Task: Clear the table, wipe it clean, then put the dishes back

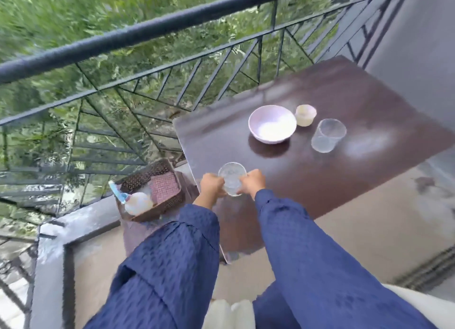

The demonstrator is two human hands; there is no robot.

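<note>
Held between left hand [212,187] and right hand [252,183], fingers of each curled round opposite sides: a small clear glass dish [232,178], at the near left edge of the desk [344,161]. Cannot tell whether lifted clear or touching the wood.

Judged as a carry between the desk and the brown basket [142,178] low at the left, though hard to say which way: clearing off or setting back. Either way:
- Carry level, gripping low on the wall rather than pinching the rim.
- Mind the desk's edge in passing.
- Lower gently, to spare the glass a chip against hard wood or basket mesh.
- If bound for the basket, aim for the open far part, away from the spray bottle [134,200] and the folded checked cloth [164,187].

Farther off on the desk, well apart from the dish: a pale lilac bowl [272,124], a small cream cup [305,115] just right of it, and a clear tumbler [327,139] nearer and to the right.

Hard to make out:
- Much blurred throughout.
- Fingertips hidden behind the dish, so depth of grip not readable.
- Contents of the dish unclear; perhaps only glare or a cut pattern.
- Pale patches on the desk: smears or reflected sky, impossible to say.
- Support beneath the basket mostly hidden.
- Near corner of the desk covered by the blue sleeves.
</note>
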